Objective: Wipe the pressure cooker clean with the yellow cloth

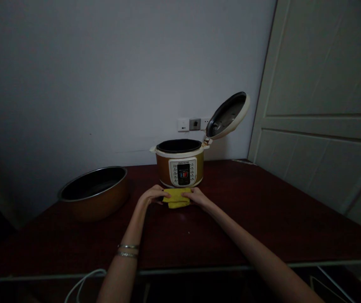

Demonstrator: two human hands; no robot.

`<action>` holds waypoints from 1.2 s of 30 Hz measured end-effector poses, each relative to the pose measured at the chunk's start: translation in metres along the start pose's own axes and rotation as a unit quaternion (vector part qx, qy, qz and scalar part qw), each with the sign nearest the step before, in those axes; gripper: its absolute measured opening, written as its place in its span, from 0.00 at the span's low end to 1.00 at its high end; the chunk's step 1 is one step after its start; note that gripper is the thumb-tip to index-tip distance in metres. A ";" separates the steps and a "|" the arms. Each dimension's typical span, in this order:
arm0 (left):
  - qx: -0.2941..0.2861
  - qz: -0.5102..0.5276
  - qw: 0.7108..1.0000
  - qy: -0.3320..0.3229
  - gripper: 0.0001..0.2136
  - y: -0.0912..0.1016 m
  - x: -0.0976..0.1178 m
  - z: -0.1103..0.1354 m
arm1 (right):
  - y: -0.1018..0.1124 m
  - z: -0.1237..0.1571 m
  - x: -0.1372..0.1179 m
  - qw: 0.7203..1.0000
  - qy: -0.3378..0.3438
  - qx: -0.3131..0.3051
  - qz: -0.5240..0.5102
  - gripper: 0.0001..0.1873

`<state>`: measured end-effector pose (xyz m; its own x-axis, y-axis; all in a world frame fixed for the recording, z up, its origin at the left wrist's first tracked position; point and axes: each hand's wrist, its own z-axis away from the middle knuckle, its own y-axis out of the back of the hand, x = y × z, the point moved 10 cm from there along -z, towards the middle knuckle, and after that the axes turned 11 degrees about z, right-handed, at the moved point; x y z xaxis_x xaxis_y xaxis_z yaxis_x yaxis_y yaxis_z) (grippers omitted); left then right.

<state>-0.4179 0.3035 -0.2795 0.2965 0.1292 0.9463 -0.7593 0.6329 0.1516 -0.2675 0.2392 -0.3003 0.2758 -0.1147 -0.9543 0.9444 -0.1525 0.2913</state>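
Note:
A folded yellow cloth (177,198) lies on the dark red table (249,210), just in front of a gold and white electric cooker (180,167). My left hand (153,196) grips the cloth's left end with curled fingers. On the right end my right hand (199,196) is closed over the cloth too. The cooker's lid (227,115) stands open, tilted up to the right, and its inner cavity looks dark. Two thin bangles sit on my left wrist.
A wide metal pot with a dark inside (94,191) stands at the left of the table. Wall sockets (190,124) are behind the cooker. A pale door (322,118) fills the right side. A white cable (82,283) loops at the table's front edge.

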 end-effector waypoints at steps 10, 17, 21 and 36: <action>0.076 0.089 0.992 -0.037 0.17 0.009 0.008 0.002 | -0.009 0.008 -0.014 0.994 0.019 0.023 0.108 0.17; 0.116 -0.003 0.993 0.001 0.10 -0.002 0.000 -0.006 | 0.030 0.011 -0.025 0.946 0.045 0.129 0.292 0.15; 0.141 -0.055 0.988 0.004 0.09 0.007 0.003 -0.004 | 0.026 0.013 -0.032 0.909 0.060 0.166 0.377 0.14; 0.217 -0.302 0.923 -0.094 0.18 -0.028 0.029 -0.020 | 0.077 0.015 -0.018 0.848 -0.004 0.206 0.489 0.18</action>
<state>-0.3766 0.3046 -0.2624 0.6672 -0.3075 0.6785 -0.6613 0.1748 0.7295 -0.2024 0.2144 -0.2597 0.8881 -0.3900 -0.2435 0.1223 -0.3103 0.9428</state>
